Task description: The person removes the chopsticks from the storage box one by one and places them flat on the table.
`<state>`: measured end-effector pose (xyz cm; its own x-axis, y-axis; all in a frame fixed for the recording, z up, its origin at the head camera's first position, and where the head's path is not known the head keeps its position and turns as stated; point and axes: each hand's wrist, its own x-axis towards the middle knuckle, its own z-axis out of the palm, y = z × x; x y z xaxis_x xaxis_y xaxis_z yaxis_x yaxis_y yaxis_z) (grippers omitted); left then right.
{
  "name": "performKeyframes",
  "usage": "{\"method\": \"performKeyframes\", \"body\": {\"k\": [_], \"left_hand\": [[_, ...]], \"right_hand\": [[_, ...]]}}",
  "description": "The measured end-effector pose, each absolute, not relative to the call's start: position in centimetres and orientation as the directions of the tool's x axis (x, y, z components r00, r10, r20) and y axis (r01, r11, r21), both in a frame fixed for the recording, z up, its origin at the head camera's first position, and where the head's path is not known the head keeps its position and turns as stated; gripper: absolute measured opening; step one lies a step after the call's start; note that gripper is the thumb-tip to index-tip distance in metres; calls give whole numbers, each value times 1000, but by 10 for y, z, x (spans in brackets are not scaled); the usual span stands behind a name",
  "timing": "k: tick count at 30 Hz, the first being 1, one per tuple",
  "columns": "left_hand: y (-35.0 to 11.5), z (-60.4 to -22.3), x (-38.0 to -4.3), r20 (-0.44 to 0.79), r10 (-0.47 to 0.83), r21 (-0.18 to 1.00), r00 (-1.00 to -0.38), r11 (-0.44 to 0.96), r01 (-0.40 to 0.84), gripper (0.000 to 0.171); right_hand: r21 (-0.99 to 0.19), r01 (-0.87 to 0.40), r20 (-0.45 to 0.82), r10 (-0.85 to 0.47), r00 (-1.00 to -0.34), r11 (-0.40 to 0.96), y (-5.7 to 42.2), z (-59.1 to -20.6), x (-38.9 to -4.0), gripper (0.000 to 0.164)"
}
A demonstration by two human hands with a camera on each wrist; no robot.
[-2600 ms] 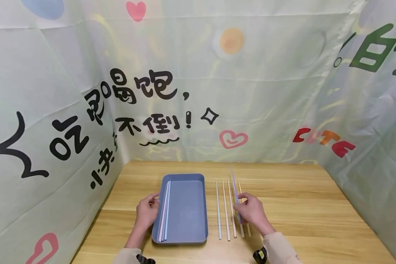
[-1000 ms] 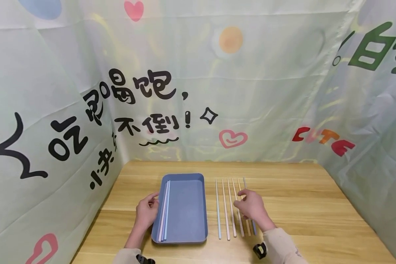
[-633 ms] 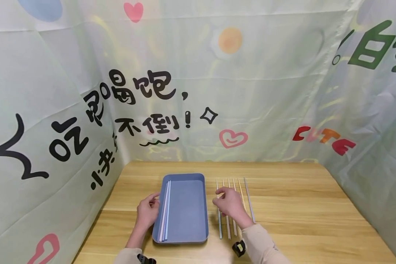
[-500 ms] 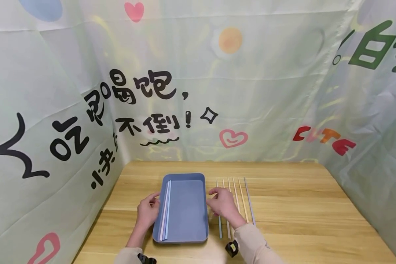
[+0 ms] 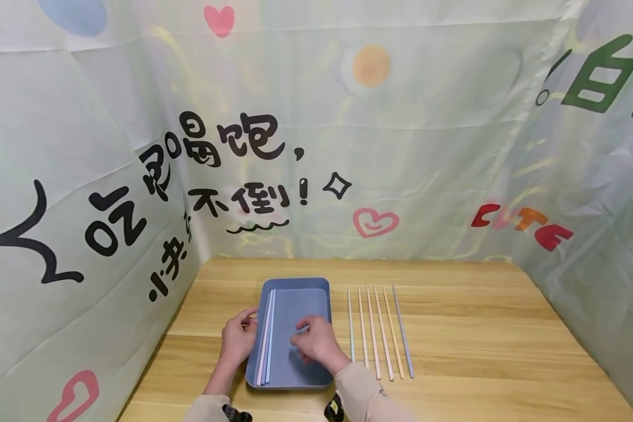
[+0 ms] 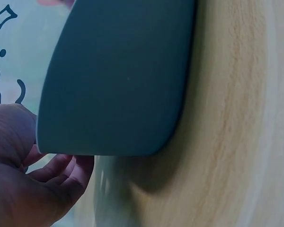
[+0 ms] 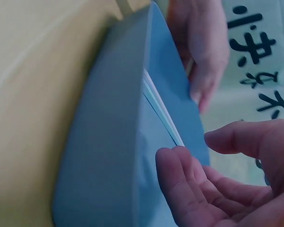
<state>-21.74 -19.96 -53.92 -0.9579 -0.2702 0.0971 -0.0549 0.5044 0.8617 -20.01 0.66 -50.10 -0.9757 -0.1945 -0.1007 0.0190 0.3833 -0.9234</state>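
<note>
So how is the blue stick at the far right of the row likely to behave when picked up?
The blue stick lies straight along its length, so it is probably stiff rather than floppy. Being so slender, it is likely light and could twist in a loose grip. Rolling is harder to call: its cross-section is too small to make out.

Pale printed walls, seemingly cloth, beyond a wood-grained table.

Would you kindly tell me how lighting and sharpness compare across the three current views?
Head view: bright, with a soft shadow in the tray beneath the right hand; left wrist view: dimmer, tabletop smeared and shadowed beside the tray; right wrist view: bluish and hazy, tabletop soft.
</note>
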Motion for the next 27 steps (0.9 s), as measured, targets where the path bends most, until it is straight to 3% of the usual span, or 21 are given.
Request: {"method": "performKeyframes", "body": {"k": [11, 20, 27], "left_hand": [[-200, -541, -219, 61, -273, 865, -960, 494, -85, 34], [-201, -540, -220, 77, -274, 862, -959, 502, -74, 34], [-200, -539, -218, 68, -272, 867, -960, 492, -78, 34]], "right_hand": [[-929, 19, -108, -223, -969, 370, -27, -517, -200, 28], [-958, 64, -137, -251, -958, 278, -38, -518, -200, 28], [-952, 83, -147, -203, -968, 293, -47, -524, -199, 28]]}}
